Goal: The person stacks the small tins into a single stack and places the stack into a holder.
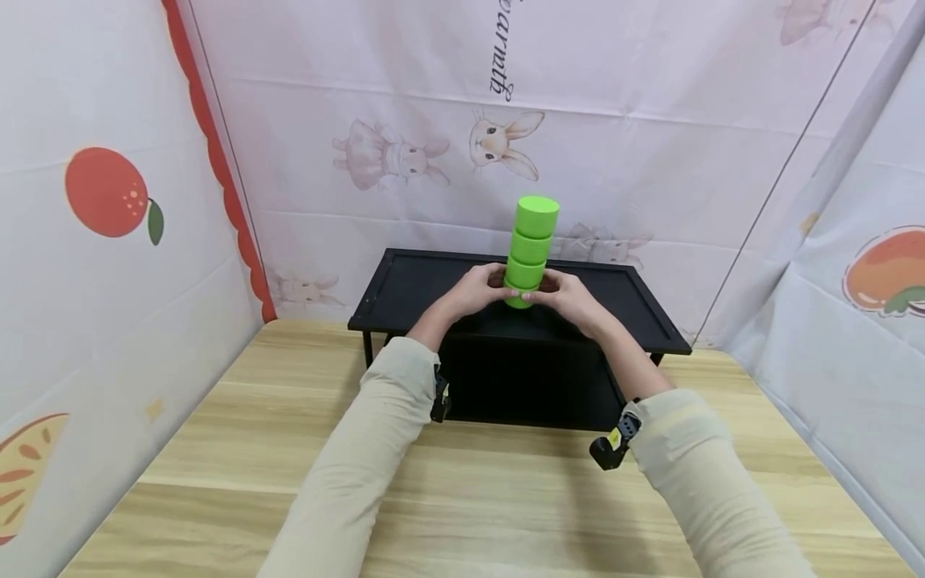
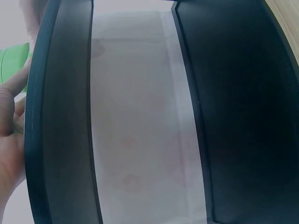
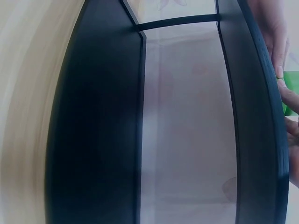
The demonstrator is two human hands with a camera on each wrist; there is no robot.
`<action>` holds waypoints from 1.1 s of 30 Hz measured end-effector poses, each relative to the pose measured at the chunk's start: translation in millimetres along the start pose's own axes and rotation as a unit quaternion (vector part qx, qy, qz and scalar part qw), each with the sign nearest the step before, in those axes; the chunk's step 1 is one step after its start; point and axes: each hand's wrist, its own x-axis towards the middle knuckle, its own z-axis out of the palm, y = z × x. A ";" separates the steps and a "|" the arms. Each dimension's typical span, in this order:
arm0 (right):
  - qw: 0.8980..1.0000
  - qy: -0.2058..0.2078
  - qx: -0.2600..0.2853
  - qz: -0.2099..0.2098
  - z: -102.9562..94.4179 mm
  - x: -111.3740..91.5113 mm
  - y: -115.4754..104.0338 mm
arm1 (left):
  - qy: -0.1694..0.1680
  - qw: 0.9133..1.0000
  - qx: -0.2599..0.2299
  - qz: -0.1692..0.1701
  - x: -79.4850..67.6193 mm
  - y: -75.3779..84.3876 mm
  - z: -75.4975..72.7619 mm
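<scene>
A tall stack of several bright green cylinders (image 1: 532, 245) stands slightly tilted over the top of a black two-tier shelf (image 1: 441, 281). My left hand (image 1: 475, 291) grips the lowest cylinder from the left, its thumb across the front. From the other side my right hand (image 1: 576, 305) holds the same cylinder, and the two thumb tips nearly meet. The fingers behind the stack are mostly hidden. In the left wrist view the left hand (image 2: 8, 121) shows only at the edge, beside the green stack (image 2: 14, 63). The right wrist view catches the right hand (image 3: 292, 133) past the shelf edge.
The shelf stands on a wood-grain table (image 1: 491, 498), its lower board (image 1: 527, 385) below the forearms. Behind it hangs a pale curtain (image 1: 325, 104) with rabbit prints, and fruit-printed sheets (image 1: 72, 305) close off both sides. Each wrist wears a small black camera (image 1: 614, 441).
</scene>
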 end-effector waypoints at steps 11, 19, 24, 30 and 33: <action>1.000 -0.010 0.010 0.008 6.1 -14.0 -21.4 | 0.014 1.000 0.013 -0.010 2.2 -4.7 3.7; 1.000 -0.011 0.016 0.002 7.9 -12.8 -22.6 | 0.018 1.000 0.017 -0.020 1.3 -3.6 3.9; 1.000 -0.011 0.017 0.007 7.8 -11.0 -25.2 | 0.022 0.999 0.020 -0.023 3.5 -4.1 1.6; 1.000 -0.012 0.015 0.017 7.3 -10.0 -27.5 | 0.023 0.999 0.026 -0.022 4.5 -3.3 0.3; 1.000 -0.012 0.015 0.021 7.2 -9.5 -27.0 | 0.023 0.999 0.029 -0.023 4.6 -3.3 0.7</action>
